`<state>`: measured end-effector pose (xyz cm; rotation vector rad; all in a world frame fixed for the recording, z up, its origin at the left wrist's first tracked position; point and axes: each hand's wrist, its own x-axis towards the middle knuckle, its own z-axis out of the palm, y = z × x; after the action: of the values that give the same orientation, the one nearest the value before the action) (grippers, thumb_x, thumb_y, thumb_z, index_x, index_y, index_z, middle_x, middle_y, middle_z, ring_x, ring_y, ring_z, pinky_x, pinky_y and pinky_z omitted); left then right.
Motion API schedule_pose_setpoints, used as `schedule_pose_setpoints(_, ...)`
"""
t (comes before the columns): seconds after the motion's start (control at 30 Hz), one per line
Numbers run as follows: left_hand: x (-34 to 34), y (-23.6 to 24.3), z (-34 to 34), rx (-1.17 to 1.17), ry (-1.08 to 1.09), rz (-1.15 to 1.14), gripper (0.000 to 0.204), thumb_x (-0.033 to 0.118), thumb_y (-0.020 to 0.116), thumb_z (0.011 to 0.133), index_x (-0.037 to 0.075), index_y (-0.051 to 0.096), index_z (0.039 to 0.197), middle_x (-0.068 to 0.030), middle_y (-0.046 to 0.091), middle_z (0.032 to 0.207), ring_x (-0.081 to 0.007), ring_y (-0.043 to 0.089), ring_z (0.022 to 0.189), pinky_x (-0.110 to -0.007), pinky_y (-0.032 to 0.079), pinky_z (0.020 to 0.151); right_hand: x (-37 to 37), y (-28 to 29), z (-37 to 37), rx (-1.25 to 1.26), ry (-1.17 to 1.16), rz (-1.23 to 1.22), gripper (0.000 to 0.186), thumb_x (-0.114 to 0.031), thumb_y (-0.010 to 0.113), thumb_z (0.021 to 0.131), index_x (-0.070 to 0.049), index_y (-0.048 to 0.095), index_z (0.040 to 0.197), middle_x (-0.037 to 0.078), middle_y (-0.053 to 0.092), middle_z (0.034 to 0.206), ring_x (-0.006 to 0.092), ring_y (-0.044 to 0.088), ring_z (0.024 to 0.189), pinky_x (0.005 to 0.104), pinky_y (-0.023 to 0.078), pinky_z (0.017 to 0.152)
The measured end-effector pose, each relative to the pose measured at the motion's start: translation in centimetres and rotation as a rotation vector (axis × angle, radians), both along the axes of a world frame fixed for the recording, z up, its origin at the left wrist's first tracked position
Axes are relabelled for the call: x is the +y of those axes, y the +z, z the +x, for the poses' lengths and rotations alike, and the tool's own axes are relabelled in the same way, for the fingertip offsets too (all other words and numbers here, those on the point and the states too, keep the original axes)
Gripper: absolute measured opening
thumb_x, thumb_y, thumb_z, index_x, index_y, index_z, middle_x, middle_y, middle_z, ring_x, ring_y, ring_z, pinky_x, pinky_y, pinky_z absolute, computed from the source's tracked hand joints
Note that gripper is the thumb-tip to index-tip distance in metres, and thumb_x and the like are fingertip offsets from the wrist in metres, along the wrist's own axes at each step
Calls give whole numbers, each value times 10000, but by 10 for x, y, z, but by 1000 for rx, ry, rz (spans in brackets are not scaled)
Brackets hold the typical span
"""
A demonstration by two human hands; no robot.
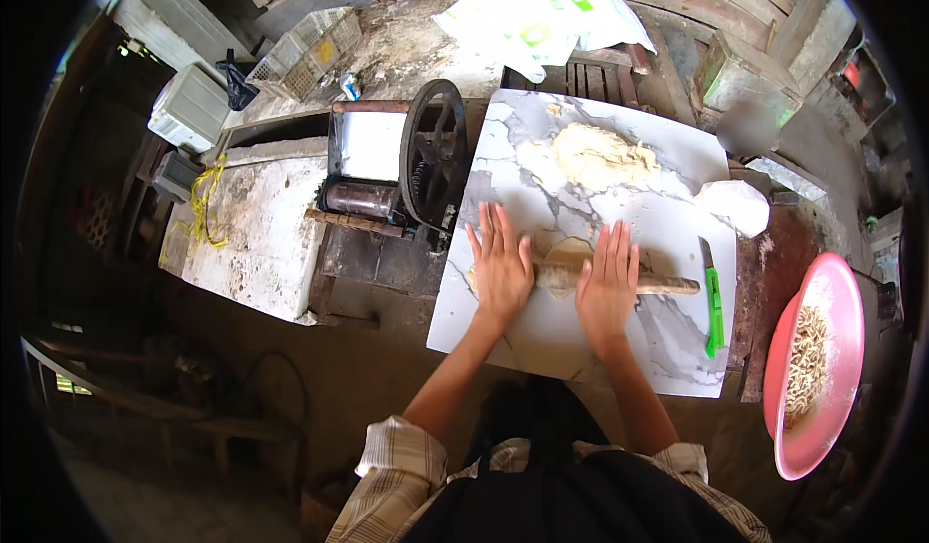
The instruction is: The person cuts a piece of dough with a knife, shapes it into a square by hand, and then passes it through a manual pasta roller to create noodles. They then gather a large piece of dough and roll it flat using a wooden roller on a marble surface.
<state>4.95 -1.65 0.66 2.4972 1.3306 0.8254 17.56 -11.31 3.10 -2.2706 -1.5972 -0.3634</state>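
Note:
A wooden rolling pin (668, 285) lies crosswise on a grey-veined white marble-patterned board (503, 136). Both my palms rest on it, fingers stretched out flat and pointing away from me. My left hand (503, 267) covers its left part, and my right hand (608, 286) lies right of its middle. Between the hands, a flattened piece of pale dough (566, 250) shows under the pin. Farther back on the board sits a large rough lump of dough (605, 156) with loose flour around it. Right of the pin lies a knife with a green handle (714, 311).
A hand-cranked roller machine with a black wheel (433, 156) stands left of the board. At the right is a pink basin (840, 291) holding pale curled pieces. A white plastic bag (552, 25) lies behind, a white bundle (740, 206) at the board's right edge, a plastic basket (305, 54) far left.

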Motion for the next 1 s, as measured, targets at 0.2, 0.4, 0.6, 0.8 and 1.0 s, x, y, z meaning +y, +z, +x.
schedule_pose_setpoints(0.2,23,12,12,43,-51,5,601,269,381,944,-160,240,1341,-283,293,1415,-351,115,1397,-539,60,1111,20,-6,18,15,-26,140,447,-125,423,901,91,410,1291,243,467,1307,323,408,1271,407,308,1075)
schedule_pose_setpoints(0.4,53,15,34,-63,-127,65,607,270,409,943,-150,236,1346,-277,306,1409,-356,153,1387,-554,78,1102,35,-6,24,42,-225,148,424,-127,401,908,101,435,1264,246,492,1280,337,421,1256,410,329,1058)
schedule_pose_setpoints(0.6,4,3,-13,100,-236,101,570,216,466,906,-154,309,1310,-282,388,1348,-344,224,1367,-594,123,1082,-18,-1,-19,43,-186,75,432,-117,410,875,41,470,1272,199,512,1279,304,467,1222,409,329,1055)
schedule_pose_setpoints(0.8,59,22,49,62,-320,112,594,259,452,914,-151,305,1318,-276,330,1393,-336,184,1384,-575,110,1090,21,-9,26,23,-364,116,406,-151,380,907,57,504,1233,205,511,1277,309,411,1268,425,272,1084)
schedule_pose_setpoints(1.0,58,9,37,8,-303,106,608,274,433,926,-141,273,1340,-265,301,1416,-341,161,1389,-573,71,1093,18,-4,11,-40,-445,54,421,-149,390,897,37,491,1261,181,389,1401,286,269,1362,463,168,1118)
